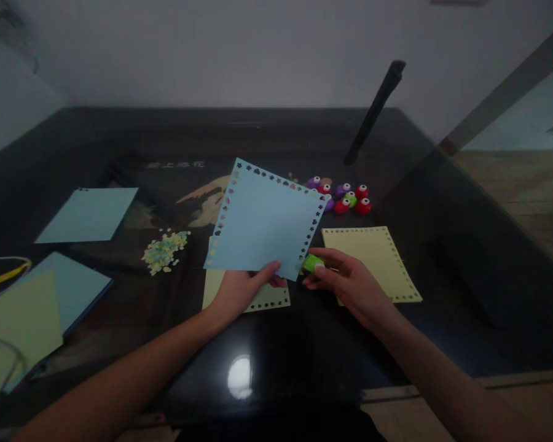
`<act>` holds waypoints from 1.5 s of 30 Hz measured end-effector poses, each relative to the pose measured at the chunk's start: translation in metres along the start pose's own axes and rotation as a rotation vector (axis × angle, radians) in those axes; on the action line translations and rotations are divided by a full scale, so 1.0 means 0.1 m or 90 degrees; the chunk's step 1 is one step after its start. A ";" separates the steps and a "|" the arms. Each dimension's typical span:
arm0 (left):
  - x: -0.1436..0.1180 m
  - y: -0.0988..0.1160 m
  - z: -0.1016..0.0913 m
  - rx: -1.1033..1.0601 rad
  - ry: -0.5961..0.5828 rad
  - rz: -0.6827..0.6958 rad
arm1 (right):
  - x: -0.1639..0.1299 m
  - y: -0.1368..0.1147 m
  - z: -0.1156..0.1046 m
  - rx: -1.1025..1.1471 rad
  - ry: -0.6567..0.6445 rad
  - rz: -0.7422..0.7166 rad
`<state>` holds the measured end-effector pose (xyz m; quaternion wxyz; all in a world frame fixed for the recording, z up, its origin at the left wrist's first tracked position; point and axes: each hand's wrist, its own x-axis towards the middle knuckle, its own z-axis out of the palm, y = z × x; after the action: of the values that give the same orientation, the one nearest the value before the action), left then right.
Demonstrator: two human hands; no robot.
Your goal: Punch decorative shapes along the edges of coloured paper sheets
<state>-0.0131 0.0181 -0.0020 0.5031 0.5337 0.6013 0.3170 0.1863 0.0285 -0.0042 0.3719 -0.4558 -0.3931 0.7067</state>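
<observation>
A light blue square sheet of paper (270,218) is held up, tilted, over the table. Small shapes are punched along its left, top and right edges. My left hand (246,288) pinches its bottom edge, thumb in front and fingers behind. In my right hand (345,279) is a small green craft punch (312,264), gripped between thumb and fingers at the sheet's lower right corner. Whether the paper sits inside the punch's slot I cannot tell. Partly hidden beneath the blue sheet lies a pale yellow punched sheet (267,299).
Behind the sheet stand several red, purple and green punches (343,199). Right lies a stack of yellow punched paper (373,258). Paper confetti (164,250) is heaped left, near blue sheets (90,215) and a yellow sheet (23,325). A black stick (375,113) rises at the back.
</observation>
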 end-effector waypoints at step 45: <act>-0.06 -0.17 0.09 0.165 0.021 0.051 | -0.03 0.12 0.12 -0.112 0.024 -0.023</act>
<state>-0.0103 0.0068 -0.0192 0.4070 0.6123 0.6237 0.2655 0.1739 0.0177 -0.0107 0.3509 -0.4927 -0.4546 0.6538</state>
